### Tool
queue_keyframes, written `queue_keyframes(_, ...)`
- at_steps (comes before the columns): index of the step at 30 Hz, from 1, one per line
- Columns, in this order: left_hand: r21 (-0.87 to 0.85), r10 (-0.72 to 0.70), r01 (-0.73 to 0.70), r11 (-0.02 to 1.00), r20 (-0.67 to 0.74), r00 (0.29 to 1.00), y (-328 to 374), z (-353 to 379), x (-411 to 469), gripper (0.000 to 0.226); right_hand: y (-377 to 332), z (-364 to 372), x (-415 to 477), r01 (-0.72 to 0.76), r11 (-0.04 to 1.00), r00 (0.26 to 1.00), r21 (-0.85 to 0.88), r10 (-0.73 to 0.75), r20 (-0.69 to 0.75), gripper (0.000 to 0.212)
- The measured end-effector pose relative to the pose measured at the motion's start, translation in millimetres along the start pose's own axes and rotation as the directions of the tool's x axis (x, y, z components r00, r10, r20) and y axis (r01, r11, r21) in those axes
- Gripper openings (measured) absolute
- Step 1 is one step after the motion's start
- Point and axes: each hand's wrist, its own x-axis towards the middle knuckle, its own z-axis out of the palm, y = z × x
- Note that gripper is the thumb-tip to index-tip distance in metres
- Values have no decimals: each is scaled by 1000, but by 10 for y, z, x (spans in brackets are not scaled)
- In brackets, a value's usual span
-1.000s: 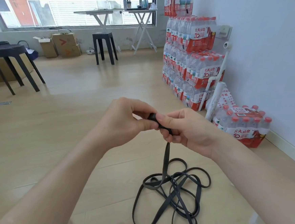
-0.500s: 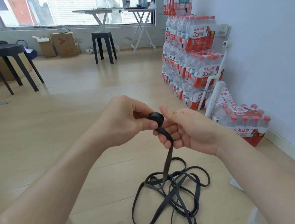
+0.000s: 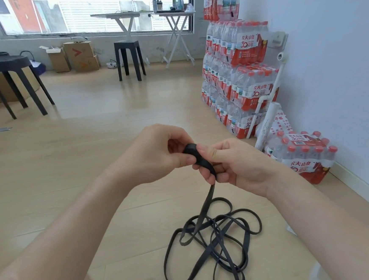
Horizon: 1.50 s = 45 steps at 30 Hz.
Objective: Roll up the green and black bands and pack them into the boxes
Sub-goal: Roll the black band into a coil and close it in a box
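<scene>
We pinch a small, tight roll of the flat black band [image 3: 191,149] between our 2 hands. Our left hand [image 3: 156,155] grips the round roll with thumb and fingers. Our right hand [image 3: 232,163] holds the band just below it, fingers curled around the strip. From there the thin, smooth band hangs straight down to the pale wooden floor [image 3: 88,176], where the rest lies in loose, tangled loops.
</scene>
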Motion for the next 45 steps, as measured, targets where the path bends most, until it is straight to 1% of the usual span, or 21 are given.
queue_keyframes(1,-180,-44,48,983,26,999,-17,-6,-3,14,-1,-5,-1,19,998,999,56,-21,27,34)
queue_keyframes(2,-346,-72,90,934,63,995,-45,-6,-5,16,-3,-8,-3,42,993,997,114,-49,55,33)
queue_keyframes(4,-578,-80,143,803,134,988,-123,31,8,23,-1,-3,-3,82,972,990,218,-106,97,30)
queue_keyframes(6,-676,-54,145,722,153,987,-166,74,16,41,4,9,1,106,951,982,292,-146,119,26)
queue_keyframes(7,-685,-37,123,718,139,990,-163,77,13,45,7,9,5,111,944,979,312,-157,127,25)
queue_keyframes(9,-623,-4,34,781,50,999,-129,49,9,34,-11,2,-3,105,950,978,294,-153,145,27)
queue_keyframes(11,-517,24,-42,855,-40,999,-103,-3,11,20,-56,-14,-26,82,979,984,188,-110,140,36)
queue_keyframes(14,-360,22,-55,931,-95,995,-59,-55,9,7,-116,-37,-57,9,999,998,32,-10,58,58)
queue_keyframes(16,-226,27,-49,973,-102,994,-43,-63,6,11,-133,-36,-65,-20,1000,1000,-13,20,19,61)
queue_keyframes(21,-16,82,-84,996,-116,990,-16,-30,6,18,-125,-5,-60,-53,994,998,-95,49,-44,58)
queue_keyframes(24,121,153,-138,983,-116,981,-18,-22,25,16,-115,26,-53,-40,991,997,-128,31,-69,61)
queue_keyframes(27,182,204,-185,966,-91,975,-39,-16,45,15,-94,45,-36,-22,990,996,-137,10,-86,56)
queue_keyframes(29,169,209,-195,966,-65,976,-63,-13,52,15,-78,49,-24,-14,994,997,-107,6,-77,52)
queue_keyframes(30,119,196,-188,975,-60,979,-74,-9,51,15,-70,45,-18,-8,997,998,-73,4,-64,50)
queue_keyframes(32,-104,123,-128,986,-58,991,-91,2,37,15,-55,27,-11,14,1000,1000,28,-13,-27,44)
queue_keyframes(35,-474,18,-22,880,-13,1000,-140,48,31,21,-54,8,-21,66,978,997,200,-73,30,35)
queue_keyframes(37,-623,25,-6,782,22,999,-182,90,38,34,-56,12,-24,94,957,992,276,-115,60,30)
queue_keyframes(39,-640,50,-32,767,9,999,-170,97,39,36,-68,17,-28,87,958,989,273,-116,90,34)
queue_keyframes(41,-550,42,-62,833,-49,998,-143,46,44,23,-94,2,-41,43,991,995,128,-54,84,45)
queue_keyframes(43,-446,11,-58,893,-107,994,-135,-33,51,16,-122,-33,-67,-2,998,1000,-60,3,24,59)
queue_keyframes(45,-347,-13,-36,937,-137,990,-142,-108,55,11,-141,-56,-90,-8,993,1000,-115,5,-28,64)
